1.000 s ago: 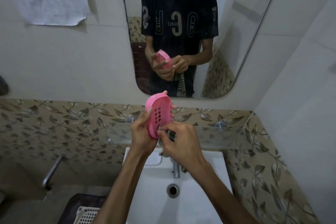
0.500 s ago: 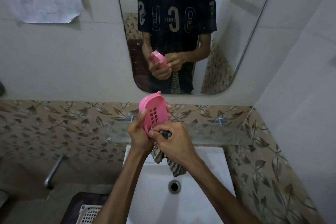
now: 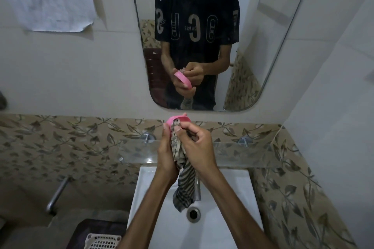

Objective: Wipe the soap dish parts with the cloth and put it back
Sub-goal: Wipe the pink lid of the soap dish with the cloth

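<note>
Curled fingers of the right hand (image 3: 199, 144) pinch a striped cloth (image 3: 183, 176) and press its bunched top against the inner face of a pink soap dish part (image 3: 178, 118), the thumb tip pushing the fabric into the dish near its upper rim. The left hand (image 3: 167, 152) cups the dish from the other side, fingers wrapped round its back and thumb along the near edge, so that only the pink top rim shows above both hands. Both forearms rise from the bottom of the frame and meet over a white sink (image 3: 226, 226), wrists close together, with the hands held up in front of a glass shelf (image 3: 242, 154) and the leaf-patterned tile band (image 3: 60, 143) behind it. The loose end of the cloth hangs down between the wrists, its tip just above the drain (image 3: 193, 214), partly covering the tap (image 3: 198, 188). In the mirror (image 3: 253, 56) above, the reflection shows the same pose from the front: one hand holding the pink dish tilted, the other working at its rim with the cloth trailing below. A sheet of paper (image 3: 46, 0) is stuck to the wall on the left, a metal pipe (image 3: 57, 195) juts from the lower wall, and the corner of a white basket (image 3: 102, 241) shows at the bottom edge.
</note>
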